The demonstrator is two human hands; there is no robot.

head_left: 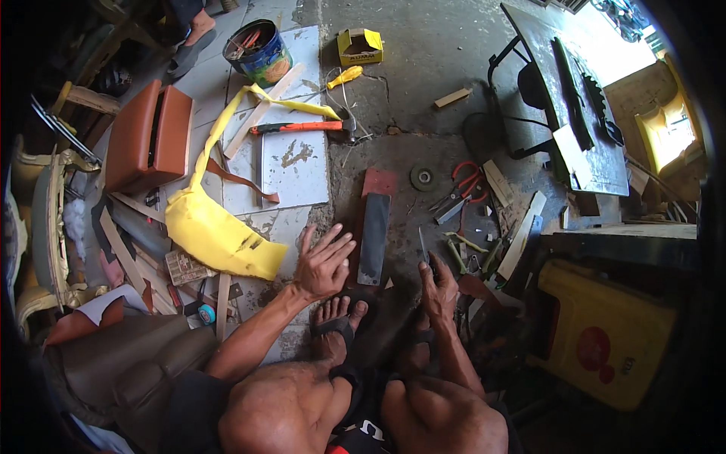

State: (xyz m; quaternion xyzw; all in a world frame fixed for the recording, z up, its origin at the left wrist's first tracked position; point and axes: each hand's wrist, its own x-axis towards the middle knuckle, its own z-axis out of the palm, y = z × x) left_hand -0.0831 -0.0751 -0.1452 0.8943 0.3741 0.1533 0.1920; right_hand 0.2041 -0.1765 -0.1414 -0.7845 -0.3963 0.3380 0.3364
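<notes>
A long dark grey stone rests on a red wooden block between my feet. Just left of it my left hand is raised with its fingers apart and nothing held. To the stone's right, my right hand grips a thin metal blade, tip pointing up. Near it lie red-handled scissors, pliers and a small grey disc. A yellow foam piece lies to the left, and an orange-handled hammer is beyond it.
A brown leather box, wood scraps and a gilded chair frame fill the left. A paint bucket and yellow carton are at the back, near another person's foot. A dark table and yellow container stand right.
</notes>
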